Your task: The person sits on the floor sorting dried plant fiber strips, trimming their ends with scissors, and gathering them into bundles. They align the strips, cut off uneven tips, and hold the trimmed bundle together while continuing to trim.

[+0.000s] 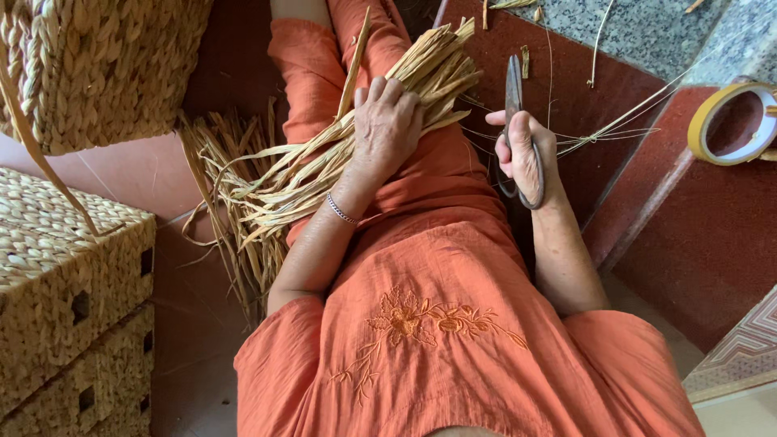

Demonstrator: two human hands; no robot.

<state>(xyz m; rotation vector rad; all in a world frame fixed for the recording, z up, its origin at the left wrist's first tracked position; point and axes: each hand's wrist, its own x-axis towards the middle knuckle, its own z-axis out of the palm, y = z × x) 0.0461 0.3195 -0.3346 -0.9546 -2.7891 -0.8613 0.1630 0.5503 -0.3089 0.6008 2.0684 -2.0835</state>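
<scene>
Dry straw held flat on a lap, scissors waiting beside it.

The left hand (pixel 387 129) lies palm down, its grip spread wide and pressed on the bundle of dried straw strips (pixel 324 158), so the bundle stays put across the orange-clothed lap (pixel 437 267). The right hand (pixel 524 150) has its grip closed round the handles of the dark scissors (pixel 515 121), blades pointing away and shut. Farther right, a tape roll (pixel 728 125) rests on the red floor (pixel 712 235).
</scene>
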